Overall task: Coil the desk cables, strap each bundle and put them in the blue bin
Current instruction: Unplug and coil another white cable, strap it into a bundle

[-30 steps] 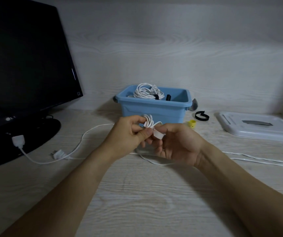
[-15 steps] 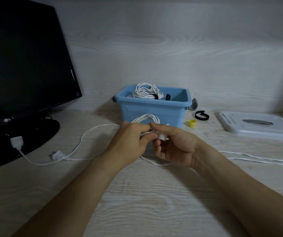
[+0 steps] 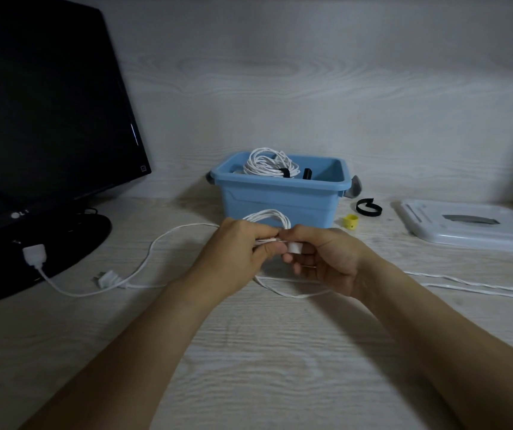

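In front of the bin [image 3: 280, 203]: left hand [image 3: 236, 252] and right hand [image 3: 320, 259], both pinching the coil [image 3: 269, 217]. Coil now wider and flatter than a second ago; hands lower, closer together.

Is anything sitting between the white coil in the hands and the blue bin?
Nothing visible. The white cable coil, held by left hand and right hand, sits directly before the open blue plastic bin; a strapped white bundle fills its left half.
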`<state>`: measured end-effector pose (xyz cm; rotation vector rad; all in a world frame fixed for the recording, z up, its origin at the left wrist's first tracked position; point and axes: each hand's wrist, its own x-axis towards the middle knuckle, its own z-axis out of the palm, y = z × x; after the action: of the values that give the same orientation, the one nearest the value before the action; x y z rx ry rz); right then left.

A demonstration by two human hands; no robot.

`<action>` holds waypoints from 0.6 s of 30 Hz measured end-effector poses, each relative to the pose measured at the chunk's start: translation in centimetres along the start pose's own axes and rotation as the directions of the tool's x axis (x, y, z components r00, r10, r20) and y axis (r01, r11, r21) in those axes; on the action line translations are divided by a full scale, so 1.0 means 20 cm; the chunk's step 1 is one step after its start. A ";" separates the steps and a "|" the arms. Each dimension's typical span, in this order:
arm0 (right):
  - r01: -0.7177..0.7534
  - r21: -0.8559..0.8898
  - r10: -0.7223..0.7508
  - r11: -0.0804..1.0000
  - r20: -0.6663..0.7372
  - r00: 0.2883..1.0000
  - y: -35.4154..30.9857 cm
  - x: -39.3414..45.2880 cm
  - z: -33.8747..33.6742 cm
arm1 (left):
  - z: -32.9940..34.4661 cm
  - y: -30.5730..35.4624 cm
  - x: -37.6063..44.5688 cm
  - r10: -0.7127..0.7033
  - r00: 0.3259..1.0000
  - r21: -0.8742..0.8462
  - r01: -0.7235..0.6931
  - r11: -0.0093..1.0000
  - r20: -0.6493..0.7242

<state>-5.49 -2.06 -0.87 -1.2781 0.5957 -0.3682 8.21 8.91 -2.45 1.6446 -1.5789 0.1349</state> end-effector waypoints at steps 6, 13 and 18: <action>0.006 -0.008 -0.006 1.000 0.008 1.000 0.00 0.00 0.00 | 0.00 0.01 0.00 -0.013 1.000 0.003 0.013 1.000 -0.026; 0.044 0.004 -0.043 0.999 -0.019 0.999 0.00 0.00 0.00 | 0.01 -0.01 0.00 0.003 0.998 0.002 -0.003 1.000 -0.064; 0.072 0.017 -0.073 0.997 0.020 0.997 0.00 0.01 -0.02 | 0.01 -0.02 -0.01 -0.108 0.993 -0.223 0.095 0.970 -0.044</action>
<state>-5.57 -2.41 -0.87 -1.2888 0.5292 -0.4189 8.46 8.84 -2.81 1.5301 -1.4104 -0.0465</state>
